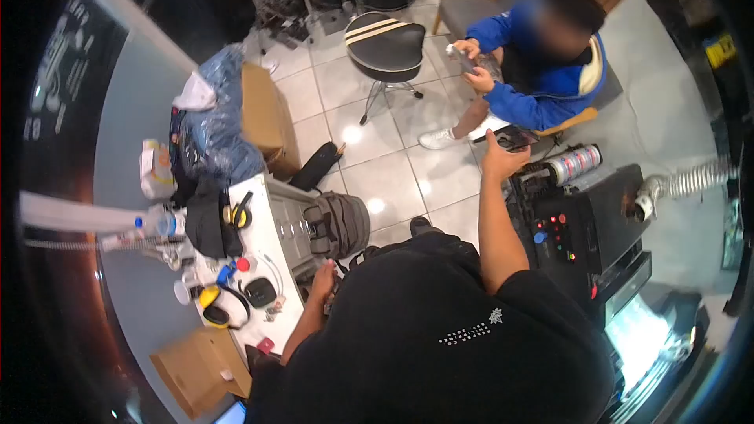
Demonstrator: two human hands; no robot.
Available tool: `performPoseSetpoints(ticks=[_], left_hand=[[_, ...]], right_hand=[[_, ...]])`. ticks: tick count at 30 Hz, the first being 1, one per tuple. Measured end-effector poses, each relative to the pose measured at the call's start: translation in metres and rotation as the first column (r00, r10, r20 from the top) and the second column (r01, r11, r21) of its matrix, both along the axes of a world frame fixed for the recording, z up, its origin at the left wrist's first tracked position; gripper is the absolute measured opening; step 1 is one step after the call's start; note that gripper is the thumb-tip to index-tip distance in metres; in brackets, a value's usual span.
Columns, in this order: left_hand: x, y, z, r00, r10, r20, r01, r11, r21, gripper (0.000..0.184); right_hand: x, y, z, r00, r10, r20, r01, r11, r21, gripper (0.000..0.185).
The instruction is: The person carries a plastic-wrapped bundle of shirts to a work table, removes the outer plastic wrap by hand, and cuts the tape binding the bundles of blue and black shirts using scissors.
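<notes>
My right hand (505,159) reaches forward with its fingers wrapped round a dark phone (515,139). The phone is beside the black machine and in front of the seated person. Low on the left, my left hand (323,279) is between the white table and my body, just below a grey-brown backpack (339,224). Its fingers are too small and unclear to tell whether they hold anything.
A person (542,102) in a blue jacket sits at the upper right, holding an object. Near them are a black stool (385,47) and a black machine (577,220) with lit buttons. Yellow earmuffs (216,308) lie on the white table (267,247); a cardboard box (267,122) stands behind.
</notes>
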State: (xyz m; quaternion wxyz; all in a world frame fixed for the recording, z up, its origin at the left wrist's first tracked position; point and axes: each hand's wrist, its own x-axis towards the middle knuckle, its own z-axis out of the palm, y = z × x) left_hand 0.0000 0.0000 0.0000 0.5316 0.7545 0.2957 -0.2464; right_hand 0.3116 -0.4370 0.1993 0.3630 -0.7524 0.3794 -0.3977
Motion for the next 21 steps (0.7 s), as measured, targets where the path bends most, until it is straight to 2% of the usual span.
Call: performPoseSetpoints(ticks=[1, 2, 3, 5, 6, 7, 9, 12, 15, 17, 19, 21], left_hand=[[0.007, -0.006, 0.032, 0.998, 0.025, 0.06, -0.027, 0.999, 0.037, 0.063], [0.01, -0.01, 0.055, 0.991, 0.057, 0.119, -0.066, 0.995, 0.079, 0.061], [0.003, -0.112, 0.02, 0.988, 0.138, 0.074, -0.129, 0.985, -0.114, 0.061], [0.012, -0.059, 0.042, 0.997, 0.06, 0.058, -0.058, 0.998, -0.027, 0.06], [0.013, -0.034, 0.053, 0.993, 0.11, 0.049, -0.11, 0.994, 0.01, 0.06], [0.015, -0.034, 0.052, 0.989, 0.128, 0.077, -0.125, 0.991, -0.041, 0.06], [0.011, -0.035, 0.05, 0.979, 0.178, 0.099, -0.168, 0.981, -0.1, 0.06], [0.011, -0.038, 0.046, 0.943, 0.325, 0.064, -0.304, 0.927, -0.221, 0.061], [0.015, -0.033, 0.069, 0.923, 0.383, -0.042, -0.382, 0.897, -0.224, 0.062], [0.016, -0.032, 0.064, 0.896, 0.427, -0.123, -0.445, 0.865, -0.23, 0.062], [0.02, -0.03, 0.053, 0.901, 0.403, -0.159, -0.428, 0.885, -0.181, 0.061], [0.031, -0.026, 0.033, 0.876, 0.434, -0.212, -0.465, 0.876, -0.129, 0.061]], right_hand=[[0.005, 0.004, -0.007, 0.961, 0.237, 0.14, -0.269, 0.918, 0.292, 0.079], [0.009, 0.013, -0.013, 0.852, 0.408, 0.329, -0.524, 0.676, 0.518, 0.081], [-0.007, -0.038, 0.039, 0.805, 0.554, 0.212, -0.525, 0.497, 0.691, 0.075], [-0.007, 0.021, 0.008, 0.816, 0.499, 0.292, -0.453, 0.239, 0.859, 0.063], [-0.006, 0.055, -0.006, 0.83, 0.486, 0.274, -0.429, 0.24, 0.871, 0.055], [-0.01, 0.075, 0.002, 0.815, 0.538, 0.214, -0.437, 0.328, 0.838, 0.049], [-0.009, 0.099, -0.017, 0.789, 0.582, 0.196, -0.49, 0.405, 0.772, 0.046], [-0.005, 0.13, -0.018, 0.723, 0.663, 0.194, -0.557, 0.393, 0.732, 0.044], [0.013, 0.161, 0.003, 0.708, 0.688, 0.158, -0.513, 0.349, 0.784, 0.045], [0.041, 0.17, -0.01, 0.65, 0.744, 0.153, -0.538, 0.309, 0.784, 0.044], [0.076, 0.177, -0.037, 0.6, 0.787, 0.143, -0.546, 0.272, 0.792, 0.043], [0.119, 0.187, -0.08, 0.526, 0.85, 0.035, -0.613, 0.35, 0.709, 0.042]])
